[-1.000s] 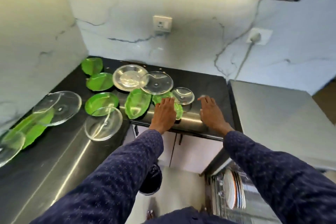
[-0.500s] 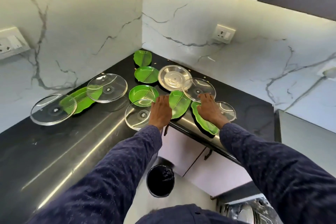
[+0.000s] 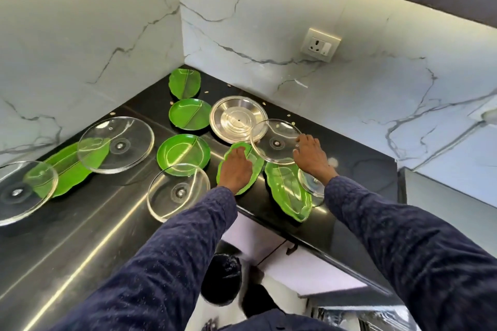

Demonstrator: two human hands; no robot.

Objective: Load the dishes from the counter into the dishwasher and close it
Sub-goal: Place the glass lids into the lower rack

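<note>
Several dishes lie on the black counter (image 3: 357, 169). My left hand (image 3: 235, 169) rests flat on a small green leaf-shaped plate (image 3: 256, 169). My right hand (image 3: 312, 156) grips the right rim of a round glass lid (image 3: 271, 142), which overlaps a steel plate (image 3: 236, 118). A longer green leaf plate (image 3: 289, 191) and a small glass lid (image 3: 312, 185) lie under my right wrist. Two round green plates (image 3: 189, 114) (image 3: 183, 152) and another leaf plate (image 3: 185, 83) sit farther back. The dishwasher (image 3: 382, 317) barely shows at the bottom right.
To the left lie three more glass lids (image 3: 115, 145) (image 3: 177, 192) (image 3: 21, 191) and a long green leaf plate (image 3: 67, 169). Marble walls close the corner, with a socket (image 3: 320, 44) on the right wall. A black bin (image 3: 223, 277) stands on the floor.
The view has swung left toward the corner. My left hand moved onto the small leaf plate. My right hand moved from the counter edge up to the glass lid's rim.
</note>
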